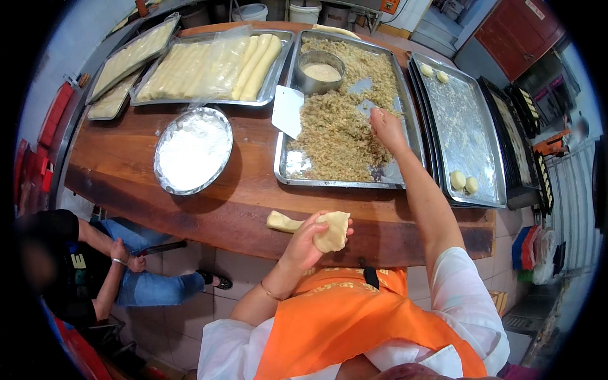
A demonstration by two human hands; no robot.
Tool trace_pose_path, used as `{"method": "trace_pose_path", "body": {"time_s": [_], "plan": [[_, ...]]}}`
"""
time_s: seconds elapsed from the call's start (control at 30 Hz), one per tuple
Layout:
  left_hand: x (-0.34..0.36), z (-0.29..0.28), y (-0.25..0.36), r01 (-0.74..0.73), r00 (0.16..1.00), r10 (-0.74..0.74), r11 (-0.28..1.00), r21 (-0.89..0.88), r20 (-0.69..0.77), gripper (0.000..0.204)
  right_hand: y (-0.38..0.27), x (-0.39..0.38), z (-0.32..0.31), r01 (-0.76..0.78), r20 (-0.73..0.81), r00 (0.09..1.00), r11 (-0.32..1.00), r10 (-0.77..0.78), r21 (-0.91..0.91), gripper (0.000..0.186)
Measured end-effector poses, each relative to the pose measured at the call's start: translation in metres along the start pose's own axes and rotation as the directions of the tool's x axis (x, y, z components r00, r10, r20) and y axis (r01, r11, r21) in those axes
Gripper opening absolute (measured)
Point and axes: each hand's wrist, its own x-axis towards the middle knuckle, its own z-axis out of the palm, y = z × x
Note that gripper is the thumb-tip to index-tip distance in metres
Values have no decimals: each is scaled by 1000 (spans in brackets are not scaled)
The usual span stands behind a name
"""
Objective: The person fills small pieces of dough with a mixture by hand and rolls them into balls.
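In my left hand (305,244) rests a flattened round of pale dough (332,232), with the fingers curled round its edge. A short length of dough rope (282,221) lies on the table's near edge, right beside that hand. My right hand (387,130) reaches over a large metal tray (342,183) spread with a crumbly brownish-green filling (335,136). Its fingers are curled together at the filling, and what they hold is hidden. A metal bowl with pale crumbs (321,71) stands in the tray's far part. A white flat scraper (288,111) leans on the tray's left rim.
A bowl of white flour (194,151) stands left of the filling. Behind it, a tray (272,88) holds long dough rolls, partly under plastic. Stacked trays (475,126) with several dough balls stand at right. A seated person (120,259) is at lower left.
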Motion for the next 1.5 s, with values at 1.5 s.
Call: {"method": "trace_pose_path", "body": {"time_s": [1.5], "plan": [[57,11,10,-189,971,172,978,-92,-166,49,-5,-39,10,-200,177,975,187,135,962,42]]}}
